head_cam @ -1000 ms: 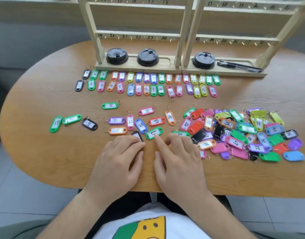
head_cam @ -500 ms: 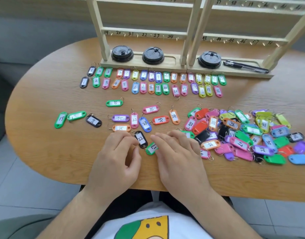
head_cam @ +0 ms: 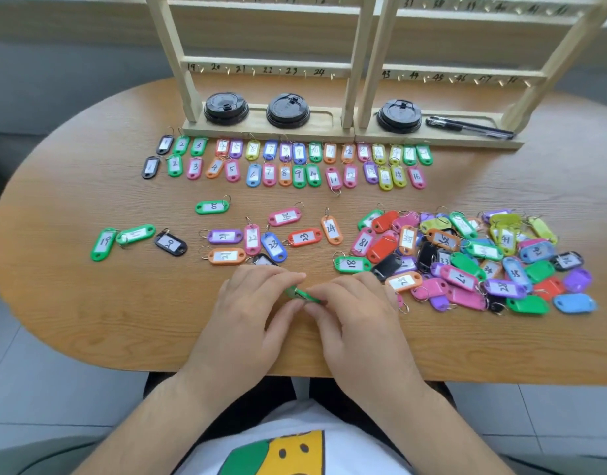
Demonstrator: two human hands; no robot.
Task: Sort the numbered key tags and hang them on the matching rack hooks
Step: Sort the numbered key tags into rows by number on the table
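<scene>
At six o'clock on the table (head_cam: pixel 89 303), you are pinching a green key tag (head_cam: pixel 304 295) between both hands: your left hand (head_cam: pixel 250 303) is gripping one end, your right hand (head_cam: pixel 350 310) the other, fingertips curled onto it. Unsorted tags (head_cam: pixel 466 255) are lying heaped at three o'clock, and numbered rows (head_cam: pixel 285 162) are sitting at twelve before the rack (head_cam: pixel 271 66).
</scene>
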